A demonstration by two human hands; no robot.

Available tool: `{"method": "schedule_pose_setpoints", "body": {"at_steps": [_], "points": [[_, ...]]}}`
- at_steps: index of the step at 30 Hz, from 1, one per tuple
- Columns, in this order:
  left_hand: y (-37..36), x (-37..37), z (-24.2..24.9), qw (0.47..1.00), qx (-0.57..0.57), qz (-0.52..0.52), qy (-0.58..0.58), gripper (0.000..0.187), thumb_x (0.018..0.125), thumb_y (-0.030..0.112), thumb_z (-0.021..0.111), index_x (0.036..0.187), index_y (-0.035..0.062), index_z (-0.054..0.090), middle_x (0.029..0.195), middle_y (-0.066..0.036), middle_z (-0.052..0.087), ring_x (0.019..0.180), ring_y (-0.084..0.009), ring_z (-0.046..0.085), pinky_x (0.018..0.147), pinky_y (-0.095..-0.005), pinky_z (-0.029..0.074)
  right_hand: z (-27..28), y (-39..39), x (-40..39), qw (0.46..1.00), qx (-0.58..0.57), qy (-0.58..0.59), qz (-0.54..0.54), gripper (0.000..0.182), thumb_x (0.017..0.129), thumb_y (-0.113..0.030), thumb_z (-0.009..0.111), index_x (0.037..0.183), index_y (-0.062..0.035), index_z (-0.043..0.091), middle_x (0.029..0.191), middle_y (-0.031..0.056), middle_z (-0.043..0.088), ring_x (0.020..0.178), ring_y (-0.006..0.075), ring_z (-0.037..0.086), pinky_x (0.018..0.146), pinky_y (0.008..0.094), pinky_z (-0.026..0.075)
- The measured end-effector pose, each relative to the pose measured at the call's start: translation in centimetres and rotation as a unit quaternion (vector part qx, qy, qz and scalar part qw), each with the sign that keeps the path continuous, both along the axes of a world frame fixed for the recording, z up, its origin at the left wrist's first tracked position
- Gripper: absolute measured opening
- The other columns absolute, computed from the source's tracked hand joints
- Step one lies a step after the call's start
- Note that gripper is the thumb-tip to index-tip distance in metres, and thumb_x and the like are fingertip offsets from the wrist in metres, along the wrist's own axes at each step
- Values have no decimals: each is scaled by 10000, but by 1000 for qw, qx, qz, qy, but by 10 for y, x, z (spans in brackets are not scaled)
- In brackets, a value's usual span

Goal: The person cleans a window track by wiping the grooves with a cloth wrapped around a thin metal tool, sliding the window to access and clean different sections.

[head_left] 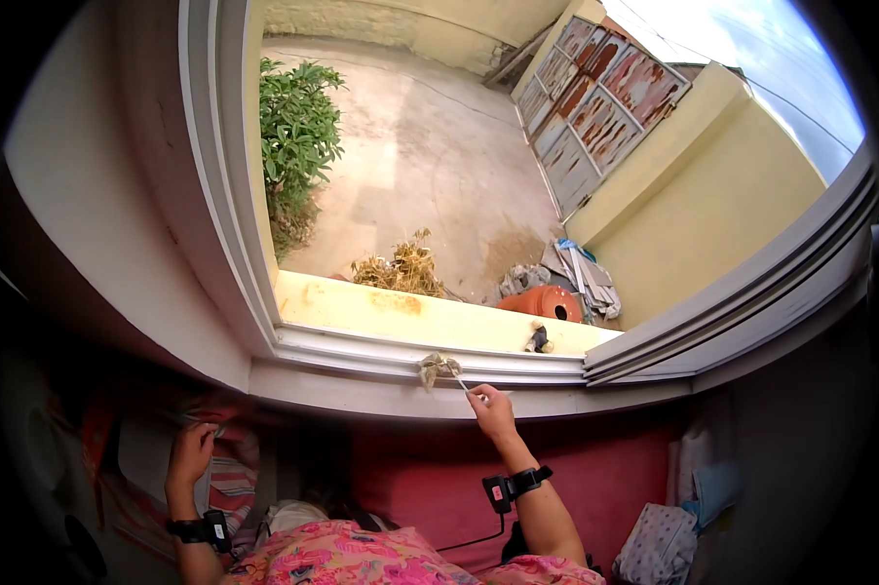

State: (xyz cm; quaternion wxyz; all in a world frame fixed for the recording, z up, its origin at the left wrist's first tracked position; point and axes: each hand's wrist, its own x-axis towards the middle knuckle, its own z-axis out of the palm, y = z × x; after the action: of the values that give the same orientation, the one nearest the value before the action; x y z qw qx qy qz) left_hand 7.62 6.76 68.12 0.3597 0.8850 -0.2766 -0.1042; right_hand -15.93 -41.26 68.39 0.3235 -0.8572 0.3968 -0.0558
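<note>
My right hand [491, 409] is raised to the window sill and pinches a thin stick [459, 378]. A wad of dusty grey cloth [438, 368] is at the stick's far end, lying on the white window track [362, 349]. My left hand [190, 451] is low at the left, resting on striped fabric [227, 480]; whether it grips anything is unclear. Both wrists carry black bands.
The window is slid open onto a concrete yard with a green bush [298, 132], dry plants [402, 268], a rusty gate [595, 97] and an orange pot [547, 302]. A small dark object [538, 339] sits on the yellow outer ledge. Red wall and clothes lie below.
</note>
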Motion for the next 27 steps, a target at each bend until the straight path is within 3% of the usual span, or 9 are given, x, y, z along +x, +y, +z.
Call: {"method": "schedule_pose_setpoints", "body": {"at_steps": [5, 7, 13, 23, 27], "points": [[-1, -1, 3, 1000, 2, 4, 7, 148, 779, 13, 546, 902, -10, 626, 890, -177, 628, 839, -340, 602, 735, -371, 477, 31, 9, 3, 996, -77, 41, -14, 175, 821, -296, 607, 872, -135, 654, 560, 85, 569, 539, 252, 568, 522, 368, 425], [0, -2, 2, 1000, 0, 5, 6, 149, 778, 15, 549, 904, -10, 626, 891, -177, 628, 838, -340, 602, 732, -370, 477, 45, 12, 4, 985, -146, 77, 49, 165, 830, -320, 587, 879, -173, 642, 610, 96, 603, 621, 315, 599, 556, 410, 450], [2, -4, -3, 1000, 5, 3, 6, 150, 775, 18, 559, 908, -11, 623, 901, -176, 627, 848, -343, 597, 742, -377, 475, 36, 11, 13, 946, -244, 135, 165, 135, 850, -279, 543, 848, -160, 605, 653, 113, 619, 663, 325, 610, 563, 429, 462], [0, -5, 3, 1000, 8, 6, 6, 135, 773, 18, 563, 894, 0, 620, 867, -173, 619, 832, -350, 585, 733, -388, 467, 19, 13, 14, 954, -270, 89, 92, 124, 852, -245, 525, 826, -138, 581, 637, 125, 609, 620, 338, 600, 546, 454, 453], [2, -5, -1, 1000, 5, 5, 8, 133, 774, 18, 562, 893, 2, 619, 868, -175, 618, 836, -352, 584, 729, -385, 466, 26, 0, 26, 939, -295, 146, 101, 143, 846, -254, 533, 813, -126, 589, 646, 130, 613, 630, 335, 609, 554, 446, 467]]}}
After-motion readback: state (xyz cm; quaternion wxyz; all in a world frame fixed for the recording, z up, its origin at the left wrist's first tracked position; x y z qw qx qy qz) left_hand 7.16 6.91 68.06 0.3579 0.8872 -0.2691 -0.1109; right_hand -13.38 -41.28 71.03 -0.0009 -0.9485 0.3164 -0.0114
